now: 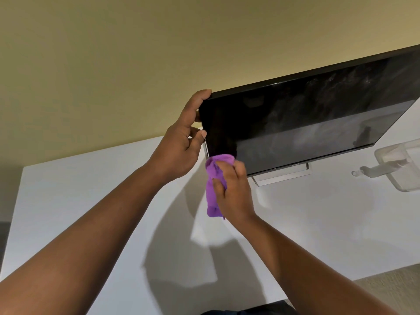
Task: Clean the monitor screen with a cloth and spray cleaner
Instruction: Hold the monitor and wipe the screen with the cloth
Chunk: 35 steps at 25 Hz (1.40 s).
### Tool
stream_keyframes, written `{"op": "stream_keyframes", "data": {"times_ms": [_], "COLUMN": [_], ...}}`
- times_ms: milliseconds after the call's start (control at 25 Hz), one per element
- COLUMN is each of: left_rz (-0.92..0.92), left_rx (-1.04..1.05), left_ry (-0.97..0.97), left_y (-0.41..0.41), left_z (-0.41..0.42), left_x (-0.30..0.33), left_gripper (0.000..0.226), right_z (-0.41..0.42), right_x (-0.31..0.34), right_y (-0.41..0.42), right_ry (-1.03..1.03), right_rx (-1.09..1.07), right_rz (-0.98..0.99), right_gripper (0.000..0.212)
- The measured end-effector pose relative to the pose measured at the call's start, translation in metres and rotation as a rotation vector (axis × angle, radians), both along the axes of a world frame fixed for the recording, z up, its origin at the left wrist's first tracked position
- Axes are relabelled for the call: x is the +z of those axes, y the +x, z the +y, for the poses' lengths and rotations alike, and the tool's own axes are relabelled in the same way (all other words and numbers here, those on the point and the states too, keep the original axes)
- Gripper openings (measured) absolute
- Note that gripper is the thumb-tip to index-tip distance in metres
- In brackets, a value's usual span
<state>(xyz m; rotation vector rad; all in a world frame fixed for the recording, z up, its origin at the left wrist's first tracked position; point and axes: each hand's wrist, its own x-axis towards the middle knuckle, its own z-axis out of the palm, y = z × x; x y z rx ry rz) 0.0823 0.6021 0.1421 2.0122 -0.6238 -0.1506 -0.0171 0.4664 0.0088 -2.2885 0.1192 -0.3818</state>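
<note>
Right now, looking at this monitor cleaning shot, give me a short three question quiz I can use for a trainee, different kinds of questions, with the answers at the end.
1. True or false: the left hand grips the upper left corner of the monitor.
2. Multiple choice: the purple cloth in the right hand meets the screen at its A) top right corner, B) centre, C) lower left corner.
3. Short answer: where does the spray bottle lie?

Key
1. True.
2. C.
3. On its side in the clear container on the white table, to the right of the monitor stand.
</note>
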Motion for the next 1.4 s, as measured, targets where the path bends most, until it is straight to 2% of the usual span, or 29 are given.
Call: {"op": "stream_keyframes", "data": {"times_ms": [80,160,280,400,560,640,760,1000,1200,1400], "left_rz": [0.001,0.009,0.013,0.02,0.016,0.015,0.004,0.01,-0.045,-0.063], "left_rx": [-0.002,0.001,-0.001,-0.008,-0.013,-0.015,-0.019,-0.028,-0.042,-0.035], "left_ry": [-0.002,-0.009,-0.014,-0.018,-0.011,-0.017,-0.022,-0.017,-0.02,-0.015], "left_y": [-0.001,0.0,0.002,0.001,0.002,0.002,0.002,0.002,0.003,0.004], "left_z": [0.0,0.001,0.0,0.0,0.001,0.001,0.0,0.002,0.0,0.0], "left_x": [-0.002,-0.002,-0.002,-0.002,-0.003,-0.003,-0.003,-0.002,-0.001,-0.001], "left_gripper": [0.079,0.079,0.078,0.076,0.075,0.075,0.076,0.077,0.08,0.08], "right_z": [-0.004,-0.017,-0.022,-0.003,-0.009,-0.026,-0.028,-0.005,-0.019,-0.01], "right_x": [-0.016,-0.024,-0.018,-0.016,-0.034,-0.039,-0.037,-0.035,-0.031,-0.018], "right_y": [-0.013,-0.021,-0.015,-0.006,-0.017,-0.025,-0.024,-0.019,-0.024,-0.023], "right_ry": [-0.086,-0.005,0.172,0.064,-0.078,-0.053,0.087,-0.151,-0.209,-0.191], "right_rx": [0.062,-0.047,-0.204,-0.081,0.054,-0.047,-0.195,0.093,-0.025,0.106], "right_rz": [0.116,0.212,0.124,0.05,0.219,0.263,0.226,0.235,0.273,0.358], "right_gripper": [0.044,0.043,0.038,0.042,0.042,0.04,0.042,0.039,0.038,0.029]}}
